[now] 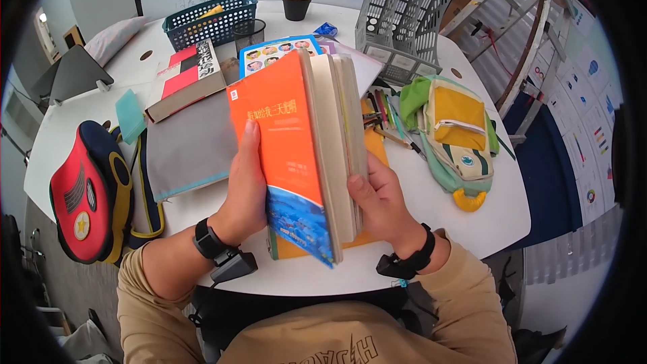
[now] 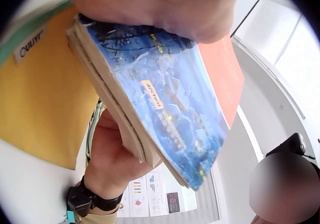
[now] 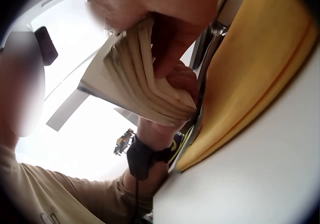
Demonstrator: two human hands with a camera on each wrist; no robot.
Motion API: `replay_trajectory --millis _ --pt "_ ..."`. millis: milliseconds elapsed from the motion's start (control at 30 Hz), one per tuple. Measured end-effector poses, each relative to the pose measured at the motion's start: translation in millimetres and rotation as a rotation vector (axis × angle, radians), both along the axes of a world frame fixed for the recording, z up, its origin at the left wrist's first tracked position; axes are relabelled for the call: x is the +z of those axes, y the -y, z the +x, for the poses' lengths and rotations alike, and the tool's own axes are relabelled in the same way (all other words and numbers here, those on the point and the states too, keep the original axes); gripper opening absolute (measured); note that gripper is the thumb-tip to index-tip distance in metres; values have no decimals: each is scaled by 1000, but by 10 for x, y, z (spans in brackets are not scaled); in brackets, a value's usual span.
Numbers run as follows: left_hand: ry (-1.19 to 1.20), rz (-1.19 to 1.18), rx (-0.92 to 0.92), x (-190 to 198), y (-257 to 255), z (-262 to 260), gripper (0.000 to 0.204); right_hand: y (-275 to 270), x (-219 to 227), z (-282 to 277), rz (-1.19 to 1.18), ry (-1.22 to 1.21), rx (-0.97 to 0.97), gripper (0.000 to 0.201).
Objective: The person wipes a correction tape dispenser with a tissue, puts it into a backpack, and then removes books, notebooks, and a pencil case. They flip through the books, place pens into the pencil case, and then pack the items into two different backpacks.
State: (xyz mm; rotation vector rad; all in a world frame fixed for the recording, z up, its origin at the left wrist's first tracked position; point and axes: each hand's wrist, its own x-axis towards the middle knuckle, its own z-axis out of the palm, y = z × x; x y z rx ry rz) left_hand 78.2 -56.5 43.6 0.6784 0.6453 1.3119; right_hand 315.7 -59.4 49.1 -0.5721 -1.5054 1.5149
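A worn paperback book [image 1: 276, 141] with an orange and blue cover is held upright over the near part of the table, between both hands. My left hand [image 1: 244, 185] grips its left side, thumb laid on the orange front. On the right, my right hand [image 1: 377, 202] holds the page block, thumb against the page edges and fingers behind. The left wrist view shows the blue lower cover [image 2: 165, 89] and splayed bottom edges. In the right wrist view the pages [image 3: 132, 79] fan apart in thick sections beside the right hand's fingers. A yellow pouch [image 2: 45, 99] lies beneath.
Left on the white table [image 1: 499, 229] are a red cap-like bag [image 1: 81, 192], a grey folder [image 1: 189, 141] and a thick book [image 1: 185, 84]. A green basket [image 1: 209, 23], plant pot [image 1: 296, 7] and grey file rack [image 1: 401, 20] stand behind. Pens [image 1: 385, 111] and a small backpack [image 1: 458, 128] lie right.
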Motion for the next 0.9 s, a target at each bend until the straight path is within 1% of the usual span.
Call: replay_trajectory --millis 67,100,133,233,333,567,667,900 --pt "71 -23 -87 26 8 -6 82 -54 -3 55 -123 -43 79 57" --pt "58 -3 -171 53 23 -35 85 -97 -38 100 -181 -63 120 56" --pt "-71 44 -170 109 120 -20 82 -124 -74 121 -239 -83 160 56" --pt "-223 140 -215 196 283 -4 81 -148 -150 111 -297 -142 234 55" --pt "-246 173 -242 208 415 -46 81 -130 -182 95 -328 -113 280 55" --pt "-260 184 -264 179 604 -233 80 -137 -251 131 -345 -164 416 52" --pt "-265 189 -252 171 596 -269 79 -115 -236 133 -306 -94 402 52" --pt "-274 191 -248 149 564 -255 78 -154 -232 171 -284 -35 389 54"
